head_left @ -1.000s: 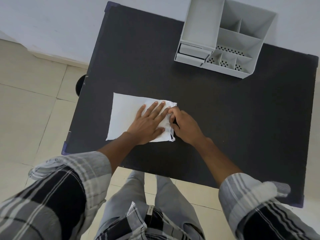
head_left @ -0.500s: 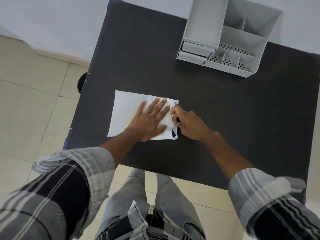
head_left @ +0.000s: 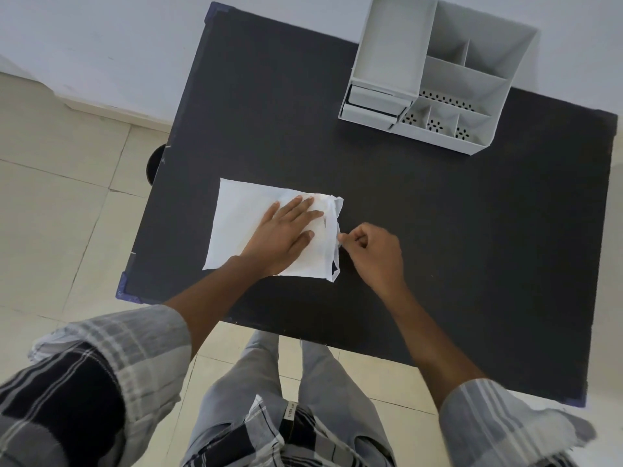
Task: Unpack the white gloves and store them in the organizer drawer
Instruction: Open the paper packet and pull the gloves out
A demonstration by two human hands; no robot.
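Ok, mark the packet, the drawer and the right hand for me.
packet [head_left: 242,217]: head view, on its flat left half.
drawer [head_left: 372,104]: head view, on its front face at the organizer's lower left.
right hand [head_left: 377,254]: head view, on the back of the hand.

The right hand [head_left: 377,252], which a second ago sits against the fingertips of the left hand at the right edge of the flat white plastic packet [head_left: 251,224], is now drawn off to the right of the frame, apart from the left hand. Its thumb and forefinger are closed on a thin strip of the packet's open end, and that edge now stands pulled away from the packet body as a loose, raised flap with a dark gap under it near the lower right corner. Earlier this end lies crumpled and close under both hands.
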